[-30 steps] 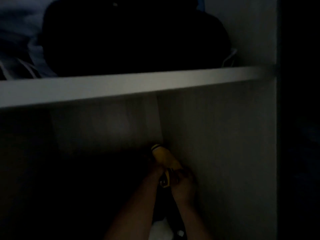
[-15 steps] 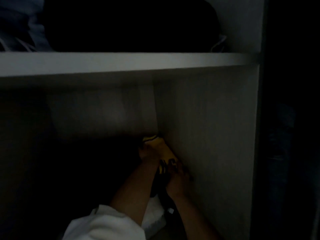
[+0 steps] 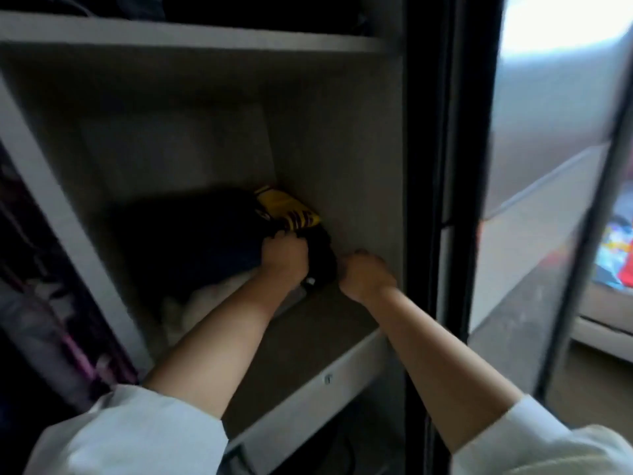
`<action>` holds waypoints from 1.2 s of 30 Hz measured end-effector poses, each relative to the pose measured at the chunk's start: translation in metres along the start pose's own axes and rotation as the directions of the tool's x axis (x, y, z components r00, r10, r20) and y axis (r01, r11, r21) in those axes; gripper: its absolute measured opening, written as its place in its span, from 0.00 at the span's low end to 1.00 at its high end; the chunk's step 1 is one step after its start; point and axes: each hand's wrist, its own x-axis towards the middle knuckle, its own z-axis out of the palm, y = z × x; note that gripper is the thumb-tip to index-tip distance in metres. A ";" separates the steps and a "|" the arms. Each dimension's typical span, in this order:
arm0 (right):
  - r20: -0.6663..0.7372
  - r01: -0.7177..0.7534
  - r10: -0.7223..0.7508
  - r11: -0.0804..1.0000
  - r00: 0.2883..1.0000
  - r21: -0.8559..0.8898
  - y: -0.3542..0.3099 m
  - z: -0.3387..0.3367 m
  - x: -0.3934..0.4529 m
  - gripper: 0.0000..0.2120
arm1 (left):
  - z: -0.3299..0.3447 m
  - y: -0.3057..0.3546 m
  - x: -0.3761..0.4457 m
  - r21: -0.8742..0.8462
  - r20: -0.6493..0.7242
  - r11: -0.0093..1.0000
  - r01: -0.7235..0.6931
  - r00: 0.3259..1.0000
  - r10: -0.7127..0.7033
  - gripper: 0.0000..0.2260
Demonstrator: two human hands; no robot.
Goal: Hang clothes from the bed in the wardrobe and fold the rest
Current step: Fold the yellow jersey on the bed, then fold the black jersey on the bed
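Note:
Inside the wardrobe, a folded yellow garment (image 3: 287, 210) with dark stripes lies on a dark pile of clothes (image 3: 198, 234) at the back right of the shelf (image 3: 342, 368). My left hand (image 3: 284, 257) is curled on a black garment (image 3: 322, 262) just below the yellow one. A little to the right, beside the wardrobe's side wall, my right hand (image 3: 366, 272) is closed in a fist next to the black cloth, with nothing visibly in it. Something white (image 3: 205, 299) lies under the dark pile.
An upper shelf (image 3: 205, 36) runs across just above. Clothes (image 3: 37, 303) hang in the compartment on the left. A mirrored sliding door (image 3: 548, 166) stands on the right and reflects colourful clothes (image 3: 616, 255) on a bed.
The view has pulled back and brightened. My hands, which were together on the yellow garment, have come apart, and the right one has drawn off to the right.

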 end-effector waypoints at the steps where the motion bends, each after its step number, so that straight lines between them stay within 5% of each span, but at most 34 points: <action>1: 0.026 -0.013 0.013 1.000 1.000 0.026 0.004 -0.002 -0.030 0.18 | 0.004 0.011 -0.029 -0.012 0.030 0.998 -0.069 0.997 0.069 0.14; 6: -0.044 -0.030 0.032 0.998 0.999 0.046 0.045 -0.042 -0.110 0.18 | -0.003 0.041 -0.102 -0.045 0.242 0.972 -0.231 0.941 0.235 0.16; 11: -0.150 -0.343 0.347 0.938 0.926 0.054 0.138 -0.073 -0.177 0.18 | -0.029 0.110 -0.135 -0.053 0.098 0.901 -0.431 0.895 0.434 0.13; 20: -0.210 -0.664 0.642 0.746 0.737 -0.051 0.322 -0.131 -0.270 0.20 | -0.070 0.380 -0.127 -0.235 0.006 0.659 -0.714 0.677 0.736 0.13; 27: -0.258 -0.770 0.734 0.635 0.628 -0.065 0.504 -0.206 -0.327 0.19 | -0.117 0.599 -0.089 -0.285 -0.035 0.563 -0.776 0.595 0.803 0.12; 36: -0.207 -0.879 0.865 0.475 0.458 0.040 0.695 -0.264 -0.376 0.15 | -0.161 0.796 -0.032 -0.249 -0.061 0.452 -0.857 0.480 0.875 0.07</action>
